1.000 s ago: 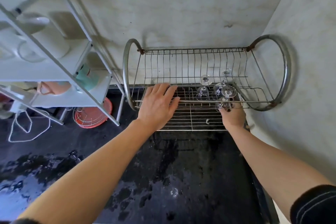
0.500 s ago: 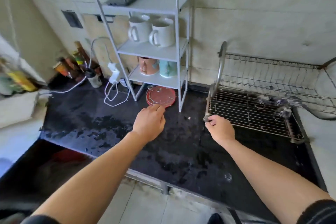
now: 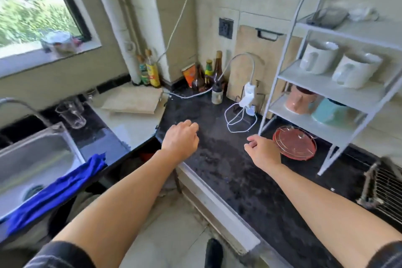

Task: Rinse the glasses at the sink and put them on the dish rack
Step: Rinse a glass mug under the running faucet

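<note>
My left hand (image 3: 181, 139) hovers over the corner of the dark counter (image 3: 228, 172), fingers loosely curled, holding nothing. My right hand (image 3: 262, 152) floats to its right, also loosely curled with nothing in it. A clear glass (image 3: 72, 113) stands on the counter behind the steel sink (image 3: 32, 159) at the left, with another blurred glass behind it. The curved tap (image 3: 24, 105) arches over the sink. Only a corner of the wire dish rack (image 3: 385, 193) shows at the right edge; the glasses in it are out of view.
A blue cloth (image 3: 58, 189) hangs over the sink's front edge. A white shelf unit (image 3: 332, 85) holds mugs, with a red lid (image 3: 294, 142) beneath it. Bottles (image 3: 215, 72), a charger with cable (image 3: 245, 102) and a cutting board (image 3: 132, 99) fill the back corner.
My view has swung left from the dish rack towards the sink. Both hands have left the rack and now hang over the counter corner, holding nothing.
</note>
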